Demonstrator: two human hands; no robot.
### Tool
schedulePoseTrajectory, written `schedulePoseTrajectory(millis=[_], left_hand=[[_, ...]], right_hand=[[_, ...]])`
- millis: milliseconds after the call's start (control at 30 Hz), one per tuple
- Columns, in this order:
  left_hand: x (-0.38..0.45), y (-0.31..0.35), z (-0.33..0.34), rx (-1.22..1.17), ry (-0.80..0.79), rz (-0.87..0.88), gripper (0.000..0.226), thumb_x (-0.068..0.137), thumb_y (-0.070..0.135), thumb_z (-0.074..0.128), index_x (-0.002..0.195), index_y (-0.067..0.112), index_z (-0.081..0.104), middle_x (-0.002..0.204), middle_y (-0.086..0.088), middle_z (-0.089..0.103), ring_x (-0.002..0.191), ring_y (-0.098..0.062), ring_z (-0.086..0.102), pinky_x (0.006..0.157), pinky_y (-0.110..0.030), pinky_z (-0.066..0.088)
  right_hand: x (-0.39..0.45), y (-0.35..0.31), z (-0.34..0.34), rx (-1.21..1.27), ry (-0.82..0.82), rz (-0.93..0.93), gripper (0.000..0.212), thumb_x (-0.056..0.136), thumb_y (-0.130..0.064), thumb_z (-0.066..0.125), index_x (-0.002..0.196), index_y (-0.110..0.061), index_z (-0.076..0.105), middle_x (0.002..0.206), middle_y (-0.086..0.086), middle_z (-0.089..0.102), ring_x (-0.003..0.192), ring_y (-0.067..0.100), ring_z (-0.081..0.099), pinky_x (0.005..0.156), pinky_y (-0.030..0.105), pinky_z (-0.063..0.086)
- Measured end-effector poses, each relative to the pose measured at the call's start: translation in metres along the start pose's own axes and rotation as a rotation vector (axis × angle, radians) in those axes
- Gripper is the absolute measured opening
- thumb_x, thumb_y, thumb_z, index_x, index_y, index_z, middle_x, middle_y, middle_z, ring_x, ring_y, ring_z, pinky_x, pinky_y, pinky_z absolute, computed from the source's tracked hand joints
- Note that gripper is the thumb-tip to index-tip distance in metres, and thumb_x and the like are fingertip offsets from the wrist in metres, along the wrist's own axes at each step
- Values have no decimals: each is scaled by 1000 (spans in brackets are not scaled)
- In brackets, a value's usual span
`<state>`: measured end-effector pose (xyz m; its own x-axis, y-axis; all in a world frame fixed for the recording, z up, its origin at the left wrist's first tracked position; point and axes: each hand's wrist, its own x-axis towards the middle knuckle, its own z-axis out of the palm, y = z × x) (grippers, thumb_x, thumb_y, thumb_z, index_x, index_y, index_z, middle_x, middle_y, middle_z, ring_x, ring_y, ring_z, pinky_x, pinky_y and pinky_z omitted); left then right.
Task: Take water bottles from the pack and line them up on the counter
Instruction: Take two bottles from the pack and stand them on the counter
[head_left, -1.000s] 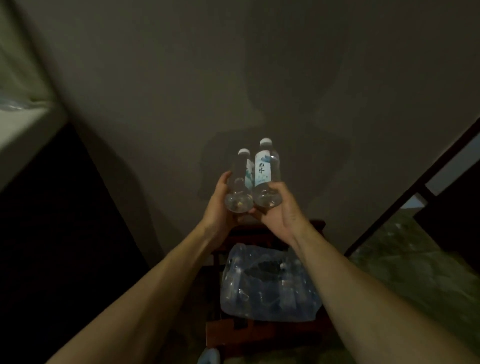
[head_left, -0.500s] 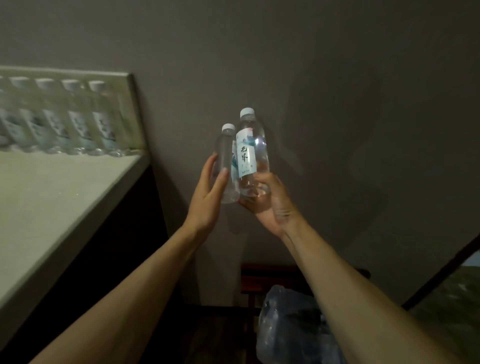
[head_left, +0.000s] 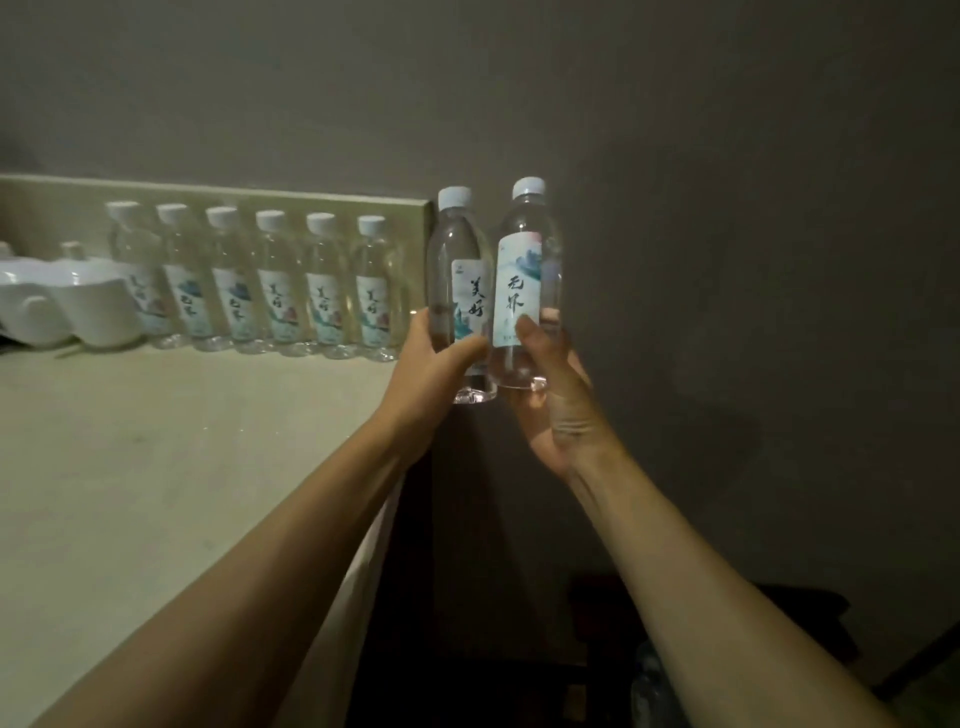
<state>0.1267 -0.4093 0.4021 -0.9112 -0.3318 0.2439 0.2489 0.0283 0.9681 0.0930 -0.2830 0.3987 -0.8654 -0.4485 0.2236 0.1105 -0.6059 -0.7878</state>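
Each hand grips one upright bottle in the air past the counter's (head_left: 156, 467) right end: the left hand (head_left: 431, 374) wraps the left bottle (head_left: 457, 291), the right hand (head_left: 550, 400) the right bottle (head_left: 527, 280), their sides touching. Six bottles (head_left: 275, 280) line the counter's back edge beside white cups (head_left: 78, 306).

Bare counter (head_left: 156, 467) before bottle row (head_left: 270, 291), white crockery (head_left: 78, 306) leftward

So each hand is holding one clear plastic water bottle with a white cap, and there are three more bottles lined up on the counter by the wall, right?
Almost. The head view shows six clear plastic white-capped bottles in the row on the pale counter, not three. The rest holds: the left hand holds one clear white-capped water bottle, the right hand another.
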Motion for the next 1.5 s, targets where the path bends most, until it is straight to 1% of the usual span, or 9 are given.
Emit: schedulePoseTrajectory(millis=[167,267,433,567,700,933,1100,1300,1500], left_hand=[[-5,9,-34,-10,26,15,42,87,24,68,125,16,53,109,-5,70,81,-8,74,59,-18,56],[-13,11,-47,-2,81,68,32,88,29,69,116,21,56,104,2,70,83,1,72,62,-15,56],[-34,13,-63,34,145,163,43,92,38,65,127,19,51,113,2,71,99,-7,72,76,-22,60],[-48,13,-77,39,193,150,43,90,28,69,126,15,49,111,-6,69,97,-12,72,74,-25,60],[-57,16,-86,39,216,143,49,86,15,74,125,14,44,111,-6,67,96,-9,72,80,-28,61],[-58,16,-108,155,258,171,57,77,22,82,121,20,46,117,-5,64,112,-22,64,96,-49,55],[-50,6,-142,376,375,218,65,69,43,85,119,27,47,113,8,63,106,-10,60,92,-33,52],[-30,-7,-220,357,342,181,61,67,38,88,112,24,50,99,20,61,85,26,53,68,3,40],[-3,-10,-294,348,319,172,63,67,40,88,115,26,50,106,11,66,93,4,61,74,-15,45]], right_hand=[[1,15,29,-74,31,-17,65,72,-21,77,130,-13,50,117,12,69,102,26,70,84,39,57],[-2,20,40,-205,25,-14,61,67,-28,82,121,-21,55,106,2,74,99,20,71,78,31,58],[-10,26,49,-402,-30,3,57,62,-40,84,113,-28,61,107,-3,74,100,14,71,85,31,58],[-19,31,56,-455,-116,-10,41,72,-21,82,109,-22,64,105,4,75,97,18,72,79,26,57],[-25,45,57,-576,-55,-48,41,73,-13,82,107,-26,62,105,8,73,97,21,71,83,33,58],[-17,63,71,-652,15,-50,53,71,-13,84,117,-21,59,100,0,73,90,10,72,72,23,58],[-2,95,93,-612,74,-3,56,69,-7,83,117,-24,59,93,-4,76,85,7,73,69,21,58],[34,142,143,-752,131,53,64,60,-3,74,119,-23,61,101,-2,74,96,16,70,89,41,57],[62,184,192,-752,148,125,46,60,5,71,101,-17,67,77,-7,75,72,8,72,58,20,55]])
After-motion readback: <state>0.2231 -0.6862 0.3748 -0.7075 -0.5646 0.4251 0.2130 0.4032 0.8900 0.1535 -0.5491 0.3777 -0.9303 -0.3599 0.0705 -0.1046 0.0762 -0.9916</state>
